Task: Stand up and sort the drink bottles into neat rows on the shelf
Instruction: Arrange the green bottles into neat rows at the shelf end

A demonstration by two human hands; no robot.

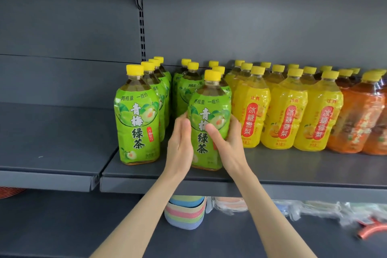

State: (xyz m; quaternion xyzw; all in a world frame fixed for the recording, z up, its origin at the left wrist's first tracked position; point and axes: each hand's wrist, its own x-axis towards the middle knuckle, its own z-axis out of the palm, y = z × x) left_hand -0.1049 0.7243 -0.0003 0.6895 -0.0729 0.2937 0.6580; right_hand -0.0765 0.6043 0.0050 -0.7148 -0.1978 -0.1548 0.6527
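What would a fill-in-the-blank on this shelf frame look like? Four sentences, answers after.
1. The left hand presses and the right hand grips the held bottle, whose label is ____.
2. Every visible cap is ____.
3. The yellow-label bottles stand to the held bottle's ____.
4. The stacked bowls sit on the level ____ the bottle shelf.
Missing words: green; yellow; right; below.

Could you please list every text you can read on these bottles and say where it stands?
"两瓶量 一瓶价": label top, left green bottle and held green bottle.
"青梅绿茶": large, same two labels.
"冰糖雪梨": red panel, yellow bottles.
Orange bottles and all small print: too blurred.
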